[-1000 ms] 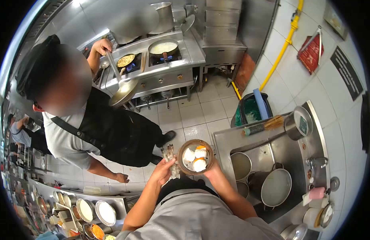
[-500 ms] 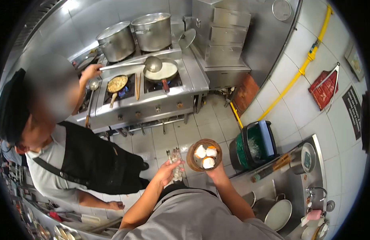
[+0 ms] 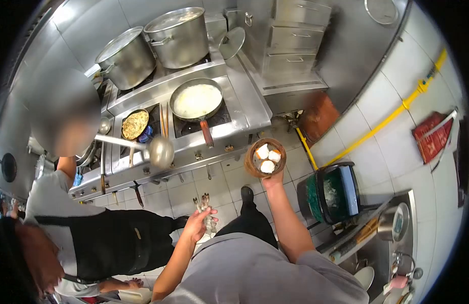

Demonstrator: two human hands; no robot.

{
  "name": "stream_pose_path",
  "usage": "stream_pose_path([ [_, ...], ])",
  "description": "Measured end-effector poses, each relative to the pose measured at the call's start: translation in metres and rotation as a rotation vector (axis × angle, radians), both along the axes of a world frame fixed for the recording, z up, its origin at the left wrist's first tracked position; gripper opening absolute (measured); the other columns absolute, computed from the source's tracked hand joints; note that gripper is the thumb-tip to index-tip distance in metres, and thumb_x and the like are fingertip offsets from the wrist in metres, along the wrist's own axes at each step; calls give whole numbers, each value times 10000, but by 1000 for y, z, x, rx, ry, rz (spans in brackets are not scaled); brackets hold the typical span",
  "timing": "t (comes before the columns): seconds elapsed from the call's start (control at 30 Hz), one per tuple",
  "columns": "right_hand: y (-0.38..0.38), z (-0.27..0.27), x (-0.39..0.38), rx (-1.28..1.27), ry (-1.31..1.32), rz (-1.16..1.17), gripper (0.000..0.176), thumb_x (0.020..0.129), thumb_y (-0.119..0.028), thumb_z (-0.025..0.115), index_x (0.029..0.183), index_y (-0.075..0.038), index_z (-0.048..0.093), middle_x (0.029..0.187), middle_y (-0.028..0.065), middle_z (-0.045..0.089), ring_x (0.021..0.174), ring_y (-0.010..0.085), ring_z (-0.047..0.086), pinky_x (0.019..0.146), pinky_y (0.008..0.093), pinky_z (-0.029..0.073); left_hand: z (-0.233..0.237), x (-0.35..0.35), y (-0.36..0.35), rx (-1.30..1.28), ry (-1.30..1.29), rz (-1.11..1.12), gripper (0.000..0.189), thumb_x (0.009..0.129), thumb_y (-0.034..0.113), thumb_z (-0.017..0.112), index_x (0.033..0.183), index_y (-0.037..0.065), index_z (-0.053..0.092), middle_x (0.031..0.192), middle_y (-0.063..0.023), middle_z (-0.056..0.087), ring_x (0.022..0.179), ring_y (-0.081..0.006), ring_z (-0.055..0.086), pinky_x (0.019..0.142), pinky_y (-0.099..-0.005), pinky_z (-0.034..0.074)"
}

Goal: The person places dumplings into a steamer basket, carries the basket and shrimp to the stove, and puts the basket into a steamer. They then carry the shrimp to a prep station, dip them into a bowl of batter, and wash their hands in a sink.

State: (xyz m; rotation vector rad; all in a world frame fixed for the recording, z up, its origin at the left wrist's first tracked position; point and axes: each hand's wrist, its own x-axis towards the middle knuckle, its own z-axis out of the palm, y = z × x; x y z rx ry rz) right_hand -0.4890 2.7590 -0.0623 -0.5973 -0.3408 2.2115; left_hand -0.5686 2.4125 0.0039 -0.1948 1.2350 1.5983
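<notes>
My left hand [image 3: 196, 226] is closed around a bunch of raw grey prawns [image 3: 204, 201], their tails sticking out past my fingers. Held up by my right hand [image 3: 274, 180] is a small round bamboo steamer basket [image 3: 251, 166]. My fingers show beneath its near side; the rest of the grip is hidden under it. Three white dumplings [image 3: 263, 151] with orange bits sit inside. Both hands are over the floor in front of the stove [image 3: 244, 121].
At left, a co-worker in a black apron [image 3: 118, 238] holds a large ladle [image 3: 161, 152] over the stove's front edge. A pan of white liquid [image 3: 198, 100], a smaller pan of food [image 3: 135, 124] over flame, and two stockpots [image 3: 182, 43] stand there. A bin [image 3: 310, 195] and sink [image 3: 353, 261] are right.
I have moved nearer the stove, with the basket and prawns still in hand. The co-worker's ladle has left the white pan and swung toward the stove's front.
</notes>
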Motion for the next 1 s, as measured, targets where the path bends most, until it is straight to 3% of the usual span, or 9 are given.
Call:
stream_pose_path([
  [0.3,135,-42,-137,-155,-82,-47,398,1000,-428,502,1292,-165,572,1275,19,628,1178,236,612,1002,432,527,4,-77,66,-11,30,196,196,968,189,649,1097,67,564,978,-85,666,817,-235,674,722,-377,556],
  [0.5,173,-76,-179,-108,-95,-133,679,1008,-629,362,1472,-137,408,1472,42,472,1345,251,481,1089,405,454,-10,-98,116,4,13,204,185,974,175,641,1109,69,571,968,-76,670,811,-220,675,725,-356,554],
  [0.57,189,-87,-189,-192,-393,-119,649,1006,-628,376,1449,-159,448,1433,57,517,1293,243,537,989,366,520,-19,-103,127,-62,-26,147,214,968,185,654,1125,63,577,976,-78,676,799,-205,677,714,-342,555],
  [0.6,190,-72,-188,-209,-536,-70,592,999,-643,386,1290,-155,552,1223,63,614,1046,192,642,775,330,567,-26,-105,132,-33,-14,123,238,963,189,665,1139,56,579,984,-80,682,794,-195,678,702,-337,558],
  [0.63,188,-57,-186,-204,-541,-86,592,999,-643,386,1290,-155,552,1223,63,614,1046,192,642,775,330,567,-33,-106,135,-25,-21,109,238,963,189,665,1139,56,579,984,-80,682,794,-195,678,702,-337,558],
  [0.7,183,-52,-173,-218,-745,156,531,995,-648,397,1080,-157,580,940,34,578,761,138,586,604,296,519,-32,-107,149,-29,-22,51,241,959,190,670,1136,53,581,982,-80,684,797,-194,678,697,-339,559],
  [0.73,176,-49,-169,-259,-647,163,489,1002,-627,411,997,-156,540,823,27,468,701,149,502,618,323,509,-30,-107,154,-34,-22,45,237,957,194,674,1127,55,583,983,-78,686,794,-191,677,700,-338,558],
  [0.87,161,-30,-163,-204,-493,160,460,1016,-572,436,1081,-126,530,820,42,453,739,196,520,709,387,545,-58,-107,178,72,-79,-15,225,957,180,671,1121,60,574,989,-90,681,782,-199,672,705,-336,557],
  [1.0,189,-26,-170,-52,-454,195,481,1028,-443,493,1276,-33,461,973,123,550,911,286,605,872,450,545,-52,-104,209,93,-85,-53,233,959,170,665,1134,53,566,1001,-100,672,791,-208,668,722,-345,559],
])
